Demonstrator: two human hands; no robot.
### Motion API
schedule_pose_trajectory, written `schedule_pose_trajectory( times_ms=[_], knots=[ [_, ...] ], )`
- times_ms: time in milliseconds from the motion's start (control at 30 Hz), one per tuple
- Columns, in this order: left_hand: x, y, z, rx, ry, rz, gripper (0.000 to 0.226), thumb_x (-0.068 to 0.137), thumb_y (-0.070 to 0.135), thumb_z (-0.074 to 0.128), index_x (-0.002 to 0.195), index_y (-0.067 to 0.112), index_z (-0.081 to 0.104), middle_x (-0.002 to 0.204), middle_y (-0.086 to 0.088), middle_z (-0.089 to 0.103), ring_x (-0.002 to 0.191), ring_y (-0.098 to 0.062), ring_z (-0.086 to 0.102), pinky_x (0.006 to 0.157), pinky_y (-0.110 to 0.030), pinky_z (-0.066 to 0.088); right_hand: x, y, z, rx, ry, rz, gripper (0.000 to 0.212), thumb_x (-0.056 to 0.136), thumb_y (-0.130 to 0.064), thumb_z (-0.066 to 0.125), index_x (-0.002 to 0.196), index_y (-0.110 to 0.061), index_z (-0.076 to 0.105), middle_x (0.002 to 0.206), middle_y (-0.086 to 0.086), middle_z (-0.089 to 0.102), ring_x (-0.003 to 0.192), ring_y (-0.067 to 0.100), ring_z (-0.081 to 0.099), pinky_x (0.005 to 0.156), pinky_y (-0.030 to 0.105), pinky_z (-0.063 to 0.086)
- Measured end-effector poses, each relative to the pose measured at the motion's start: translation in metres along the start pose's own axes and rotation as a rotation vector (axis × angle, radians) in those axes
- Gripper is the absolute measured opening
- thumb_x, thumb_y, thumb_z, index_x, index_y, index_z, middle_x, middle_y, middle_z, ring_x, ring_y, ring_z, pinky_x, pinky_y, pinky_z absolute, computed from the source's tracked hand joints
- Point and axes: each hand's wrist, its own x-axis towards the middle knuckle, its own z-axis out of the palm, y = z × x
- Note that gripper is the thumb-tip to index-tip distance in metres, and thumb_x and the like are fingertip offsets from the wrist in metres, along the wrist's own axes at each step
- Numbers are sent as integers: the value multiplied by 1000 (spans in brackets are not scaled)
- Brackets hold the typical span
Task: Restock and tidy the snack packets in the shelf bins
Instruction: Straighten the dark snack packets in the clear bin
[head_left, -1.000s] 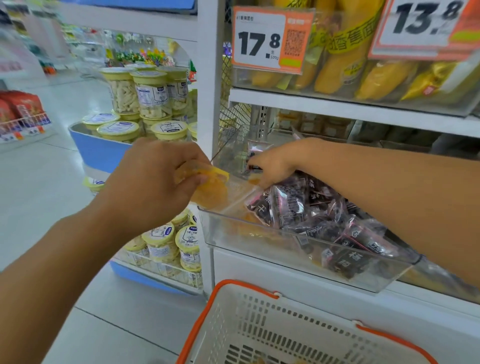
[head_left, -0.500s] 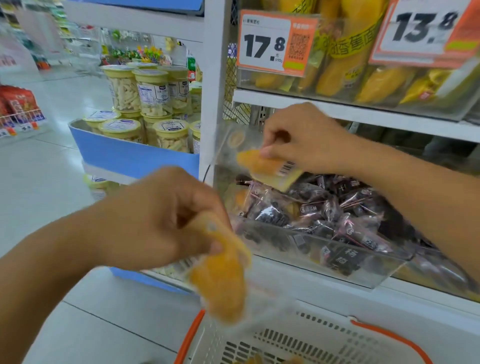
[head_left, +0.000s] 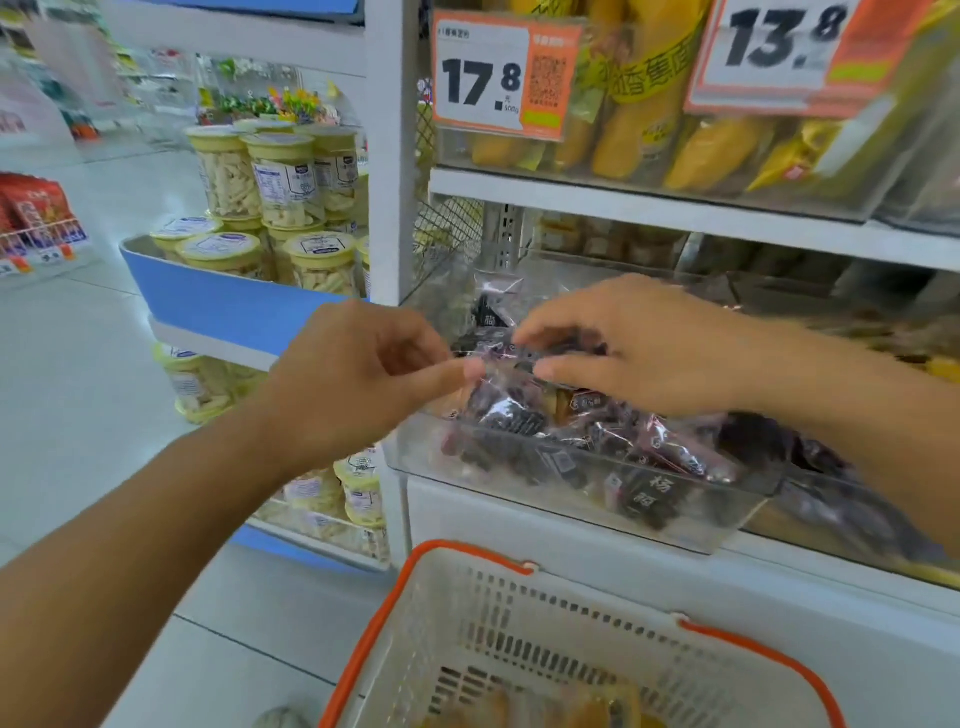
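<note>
A clear plastic shelf bin (head_left: 691, 535) holds several dark purple snack packets (head_left: 649, 493). My right hand (head_left: 649, 343) is over the bin's left part, with fingers and thumb curled round a dark packet (head_left: 550, 353) on top of the heap. My left hand (head_left: 358, 374) reaches in at the bin's left corner; its thumb and curled fingers pinch the clear edge of that same packet. Below, a white basket with an orange rim (head_left: 467, 551) holds yellow snack packets (head_left: 524, 709) at its bottom.
The upper shelf bin (head_left: 649, 182) holds yellow packets behind price tags 17.8 (head_left: 483, 83) and 13.8 (head_left: 779, 41). To the left, a blue display (head_left: 223, 306) carries stacked yellow-lidded jars (head_left: 280, 176). A white shelf post (head_left: 389, 156) stands between them. Pale floor tiles lie at left.
Both hands held yellow packets before; those are gone from the hands and yellow packets lie in the basket. Both hands have come back to the dark packets in the bin.
</note>
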Motion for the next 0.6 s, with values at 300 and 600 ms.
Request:
schedule_pose_trajectory(
  times_ms=[300, 600],
  knots=[
    [27, -28, 50, 452, -404, -114, 83, 76, 85, 39, 128, 21, 52, 121, 0, 63, 108, -21, 61, 87, -38, 51, 87, 12, 38, -175, -417, -54, 36, 83, -55, 72, 87, -20, 76, 73, 0, 71, 66, 15, 61, 61, 29, 45],
    [18, -6, 92, 237, -345, 238, 26, 104, 46, 33, 111, 26, 46, 81, 10, 53, 77, -14, 50, 72, -34, 39, 11, 58, -4, -136, -510, 18, 37, 96, -30, 67, 61, -24, 57, 55, -10, 50, 55, 7, 47, 58, 18, 32]
  ],
)
